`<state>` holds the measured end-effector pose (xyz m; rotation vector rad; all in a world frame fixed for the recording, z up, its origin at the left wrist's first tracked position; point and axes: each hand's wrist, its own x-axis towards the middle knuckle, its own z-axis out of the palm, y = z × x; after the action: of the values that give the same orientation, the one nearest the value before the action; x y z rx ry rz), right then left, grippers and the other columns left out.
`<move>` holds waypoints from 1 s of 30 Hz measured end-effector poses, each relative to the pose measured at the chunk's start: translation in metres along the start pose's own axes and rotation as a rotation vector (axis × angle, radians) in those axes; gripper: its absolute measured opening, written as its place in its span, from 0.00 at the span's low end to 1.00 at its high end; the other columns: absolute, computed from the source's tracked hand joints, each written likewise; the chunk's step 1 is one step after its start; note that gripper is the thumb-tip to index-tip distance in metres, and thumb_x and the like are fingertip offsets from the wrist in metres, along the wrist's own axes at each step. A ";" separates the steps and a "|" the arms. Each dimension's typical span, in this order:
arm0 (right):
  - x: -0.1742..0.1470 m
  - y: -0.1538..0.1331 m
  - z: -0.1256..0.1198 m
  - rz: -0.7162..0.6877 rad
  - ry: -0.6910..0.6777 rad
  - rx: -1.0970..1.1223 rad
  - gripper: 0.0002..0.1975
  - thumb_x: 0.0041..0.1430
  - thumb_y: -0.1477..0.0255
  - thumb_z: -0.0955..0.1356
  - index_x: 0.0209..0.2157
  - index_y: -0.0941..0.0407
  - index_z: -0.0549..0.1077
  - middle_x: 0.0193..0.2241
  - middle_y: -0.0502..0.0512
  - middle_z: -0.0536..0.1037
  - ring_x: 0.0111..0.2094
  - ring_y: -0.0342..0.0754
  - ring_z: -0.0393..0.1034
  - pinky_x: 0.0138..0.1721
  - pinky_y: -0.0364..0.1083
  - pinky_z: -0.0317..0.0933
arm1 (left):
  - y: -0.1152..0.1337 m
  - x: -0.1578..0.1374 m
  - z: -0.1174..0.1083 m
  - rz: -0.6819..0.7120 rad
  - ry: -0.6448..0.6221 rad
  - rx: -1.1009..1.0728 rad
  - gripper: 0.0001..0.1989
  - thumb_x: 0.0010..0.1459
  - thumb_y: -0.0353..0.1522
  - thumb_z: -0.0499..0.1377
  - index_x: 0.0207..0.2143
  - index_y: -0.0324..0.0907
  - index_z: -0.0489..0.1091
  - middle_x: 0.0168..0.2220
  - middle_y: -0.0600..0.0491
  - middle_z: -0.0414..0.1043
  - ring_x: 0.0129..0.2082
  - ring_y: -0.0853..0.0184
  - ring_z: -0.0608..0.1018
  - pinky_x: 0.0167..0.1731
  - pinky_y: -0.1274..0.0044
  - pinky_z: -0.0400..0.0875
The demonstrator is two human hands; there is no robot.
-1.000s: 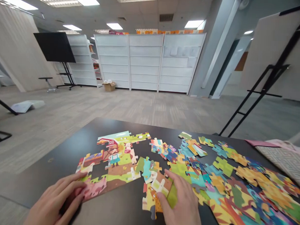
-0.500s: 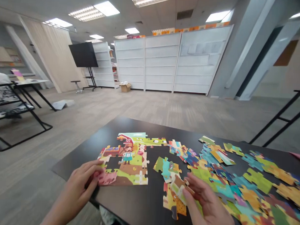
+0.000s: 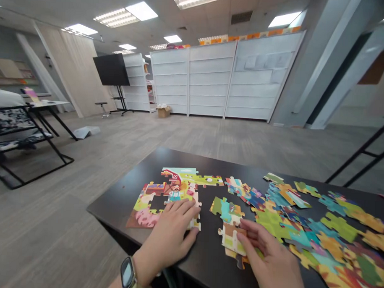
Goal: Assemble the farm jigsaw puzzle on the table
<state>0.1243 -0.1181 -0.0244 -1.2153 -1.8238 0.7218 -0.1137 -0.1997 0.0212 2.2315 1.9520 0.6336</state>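
Note:
A partly joined jigsaw puzzle [image 3: 147, 218] with a farm scene lies on the black table, with a gap in its left part. Over its lower right part rests my left hand [image 3: 175, 227], palm down with fingers stretched out, covering some of the picture. My right hand [image 3: 264, 251] pinches a brown and green puzzle piece [image 3: 232, 237] with a white fence between thumb and fingers. That piece lies over yellow and orange pieces, which it partly hides. Just above it are teal and green joined pieces [image 3: 226, 209].
Many loose puzzle pieces [image 3: 337, 226] overlap across the right side of the black table [image 3: 114, 200]. The table's front edge runs below my hands. Beyond are a carpeted floor, white shelving [image 3: 209, 79], a black screen on a stand [image 3: 111, 69] and a chair at left.
My left hand has moved right, from the puzzle's lower left corner onto its lower right part. The fence piece in my right hand has been turned flatter and more upright. The view has shifted slightly.

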 end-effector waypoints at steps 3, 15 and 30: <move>-0.001 -0.006 0.001 0.021 -0.028 0.019 0.15 0.59 0.59 0.69 0.41 0.52 0.80 0.38 0.56 0.85 0.36 0.51 0.82 0.38 0.44 0.77 | -0.007 -0.006 0.000 -0.010 0.004 -0.033 0.17 0.63 0.30 0.56 0.55 0.49 0.66 0.60 0.52 0.69 0.61 0.54 0.68 0.59 0.56 0.63; -0.003 -0.043 0.050 -0.296 -0.207 -0.162 0.14 0.64 0.70 0.64 0.36 0.50 0.83 0.40 0.56 0.84 0.39 0.52 0.81 0.42 0.48 0.75 | -0.010 -0.040 -0.005 0.005 0.029 -0.119 0.16 0.63 0.32 0.58 0.53 0.53 0.67 0.58 0.55 0.70 0.60 0.57 0.68 0.61 0.59 0.62; -0.014 -0.048 0.059 -0.332 -0.057 -0.261 0.12 0.66 0.73 0.63 0.34 0.53 0.78 0.36 0.56 0.80 0.40 0.53 0.73 0.43 0.52 0.70 | -0.012 -0.041 -0.001 0.006 0.042 -0.121 0.14 0.63 0.31 0.58 0.51 0.51 0.67 0.60 0.56 0.69 0.62 0.58 0.67 0.62 0.61 0.61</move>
<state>0.0540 -0.1502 -0.0208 -1.0206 -2.1500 0.3418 -0.1284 -0.2375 0.0087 2.1705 1.8721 0.7828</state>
